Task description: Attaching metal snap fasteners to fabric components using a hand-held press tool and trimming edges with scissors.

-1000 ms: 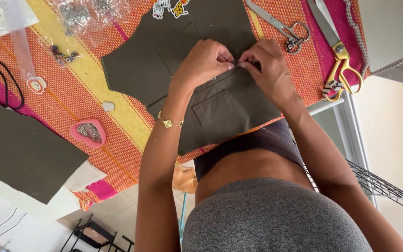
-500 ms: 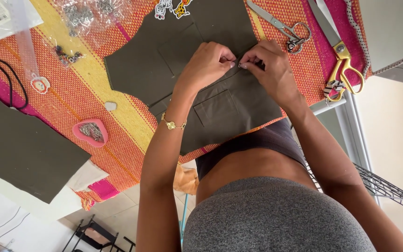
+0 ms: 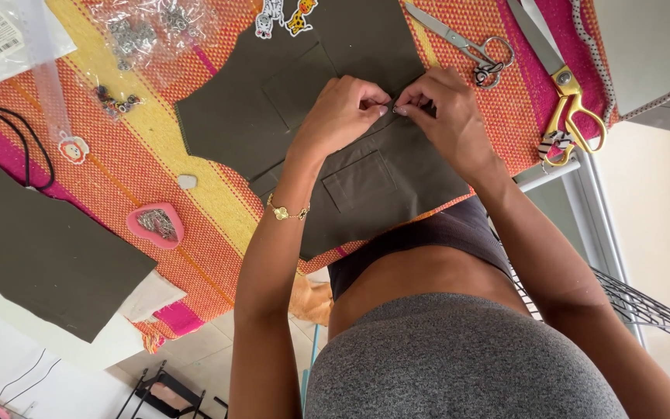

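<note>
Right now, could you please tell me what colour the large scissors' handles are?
Yellow handles on the scissors, in the head view.

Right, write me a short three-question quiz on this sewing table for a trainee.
1. True or false: the left hand and the right hand pinch the olive fabric close together, fingertips almost meeting.
2. Which wrist carries the gold bracelet? A) left B) right C) neither
3. In one word: what colour are the handles of the large scissors lying on the woven cloth to the right of the hands?

Key: 1 true; 2 A; 3 yellow.
</note>
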